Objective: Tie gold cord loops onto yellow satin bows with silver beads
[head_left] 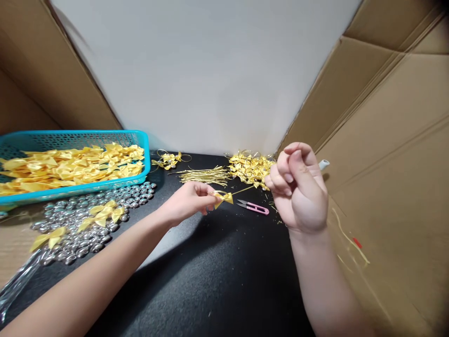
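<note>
Between the thumb and fingers of my left hand (197, 197) is a yellow ribbon bow (226, 199), held above the black table. A thin gold cord (243, 189) runs from the bow to the right, toward my right hand (300, 187). That hand is raised, its fingers curled in with the thumb pressed over them, and the cord's end disappears behind it. Below and between the hands lie pink thread snips (253, 207). Just beyond my left hand is a bundle of cut gold cords (205, 175).
At the left stands a turquoise basket (143, 140) heaped with yellow bows (75, 166). Many silver beads (94, 234) spread before it, with a few bows on top. Looped bows (249, 166) are piled at the back. Cardboard walls (393, 154) rise on both sides.
</note>
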Action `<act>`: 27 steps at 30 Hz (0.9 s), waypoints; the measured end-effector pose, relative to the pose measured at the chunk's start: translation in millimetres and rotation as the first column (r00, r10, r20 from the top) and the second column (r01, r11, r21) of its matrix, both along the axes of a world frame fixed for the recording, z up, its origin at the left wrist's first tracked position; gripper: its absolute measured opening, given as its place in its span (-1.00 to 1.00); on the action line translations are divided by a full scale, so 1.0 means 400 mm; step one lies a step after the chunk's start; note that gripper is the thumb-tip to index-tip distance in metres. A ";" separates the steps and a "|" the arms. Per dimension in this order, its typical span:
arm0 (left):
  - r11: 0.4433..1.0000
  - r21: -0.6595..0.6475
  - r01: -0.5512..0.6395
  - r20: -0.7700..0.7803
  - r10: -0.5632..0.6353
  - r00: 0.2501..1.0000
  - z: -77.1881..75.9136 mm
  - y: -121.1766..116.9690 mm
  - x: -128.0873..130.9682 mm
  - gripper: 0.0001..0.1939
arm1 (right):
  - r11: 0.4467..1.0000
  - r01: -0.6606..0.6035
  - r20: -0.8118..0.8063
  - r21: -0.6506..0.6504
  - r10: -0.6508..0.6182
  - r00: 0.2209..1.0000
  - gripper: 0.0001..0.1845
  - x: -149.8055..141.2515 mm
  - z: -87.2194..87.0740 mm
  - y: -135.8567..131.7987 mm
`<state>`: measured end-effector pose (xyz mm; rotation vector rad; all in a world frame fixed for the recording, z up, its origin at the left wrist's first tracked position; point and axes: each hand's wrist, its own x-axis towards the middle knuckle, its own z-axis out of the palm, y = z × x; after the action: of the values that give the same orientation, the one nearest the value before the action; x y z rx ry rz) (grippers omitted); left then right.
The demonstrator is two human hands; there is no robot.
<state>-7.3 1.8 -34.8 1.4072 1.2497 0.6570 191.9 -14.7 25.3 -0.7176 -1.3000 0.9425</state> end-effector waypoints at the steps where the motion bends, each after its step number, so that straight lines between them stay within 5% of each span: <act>1: 1.000 0.004 -0.005 -0.006 0.005 1.000 -0.002 0.000 0.001 -0.81 | 1.000 -0.004 0.001 0.001 0.004 1.000 -0.80 0.000 0.001 0.001; 13: 0.998 0.029 -0.059 -0.032 0.060 0.998 -0.010 0.010 -0.003 -0.84 | 1.000 -0.003 -0.072 -0.027 0.001 0.997 -0.83 0.010 -0.015 0.035; 21: 0.991 -0.122 -0.059 0.029 0.063 0.998 -0.025 0.023 -0.005 -0.84 | 0.957 -0.257 -0.001 -0.132 0.259 0.966 -0.85 0.011 -0.006 0.021; 27: 0.998 -0.056 -0.040 -0.020 0.039 0.999 -0.033 0.024 -0.006 -0.85 | 0.979 -0.198 -0.043 -0.057 0.195 0.980 -0.85 0.025 -0.014 0.037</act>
<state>-9.5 11.3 -48.2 1.3481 1.3040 0.6316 201.8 0.1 19.5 -0.6233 -1.3316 1.1544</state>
